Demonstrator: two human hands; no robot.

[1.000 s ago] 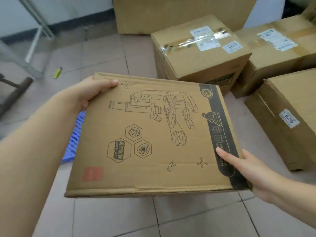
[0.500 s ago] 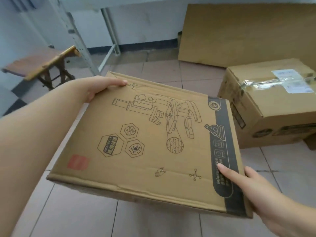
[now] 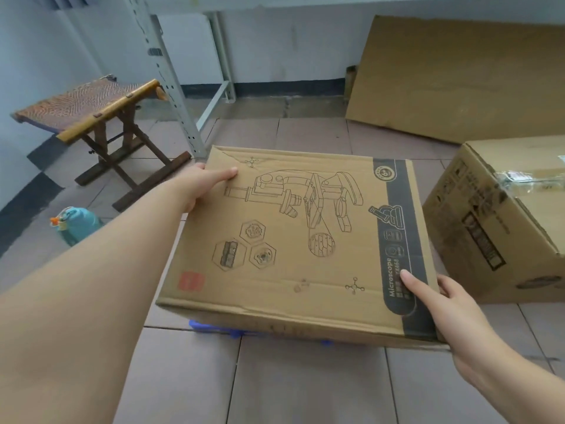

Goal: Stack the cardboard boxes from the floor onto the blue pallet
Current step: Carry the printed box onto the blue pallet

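I hold a flat cardboard box [image 3: 290,240] printed with a microscope drawing and a dark side band. My left hand [image 3: 201,183] grips its far left corner, thumb on top. My right hand [image 3: 443,304] grips its near right corner, thumb on the dark band. A strip of the blue pallet [image 3: 214,327] shows just under the box's near edge; the rest of the pallet is hidden by the box. I cannot tell whether the box touches the pallet.
A taped cardboard box [image 3: 501,221] stands on the floor at the right. A large cardboard sheet [image 3: 458,75] leans on the back wall. A wooden folding stool [image 3: 101,123], a metal rack leg [image 3: 171,87] and a teal bottle [image 3: 76,224] are at the left.
The box has swung left and down, away from the floor boxes, and now sits over the blue pallet. The view turned left, bringing the stool and bottle into sight. Both hands kept their grip.
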